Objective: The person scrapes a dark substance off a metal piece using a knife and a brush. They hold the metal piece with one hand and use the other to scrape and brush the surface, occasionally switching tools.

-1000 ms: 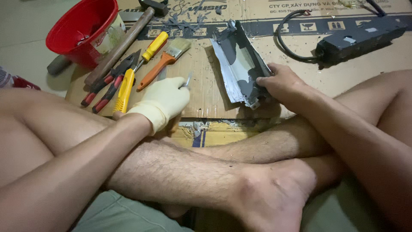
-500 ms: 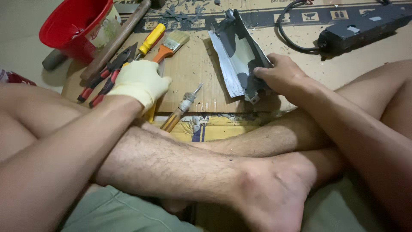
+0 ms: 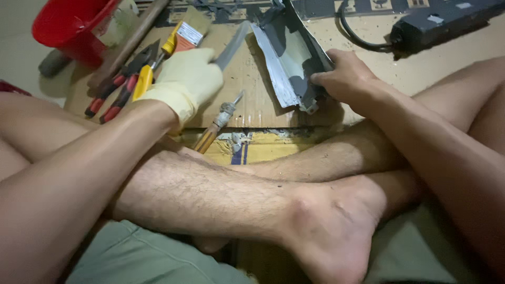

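- My left hand [image 3: 184, 81], in a pale yellow glove, sits upper left of centre, closed around the handle of a flat grey blade [image 3: 231, 46] that slants up and right toward the metal piece.
- Half a second ago that hand lay lower and further left, over the tools, with nothing visible in it; now it is raised and carries the blade.
- My right hand [image 3: 344, 79], bare, is upper right of centre, fingers curled and pressing on the lower right edge of the bent grey metal piece [image 3: 292, 58], as in the earlier frames.
- The metal piece rests on the cardboard sheet [image 3: 252, 100] at top centre, its long side running from the top edge down toward my right hand.
- A wooden-handled file [image 3: 215, 126] lies on the cardboard just below my left hand, untouched, in much the same spot as half a second ago.
- Upper left: red bucket [image 3: 73, 23], red-handled pliers [image 3: 118, 89], yellow-handled tool [image 3: 144, 79], a paintbrush [image 3: 184, 34].
- Black power strip [image 3: 442, 21] at the upper right, well apart from both hands.
- The view has tilted down since the earlier frame; my crossed legs fill the lower half.
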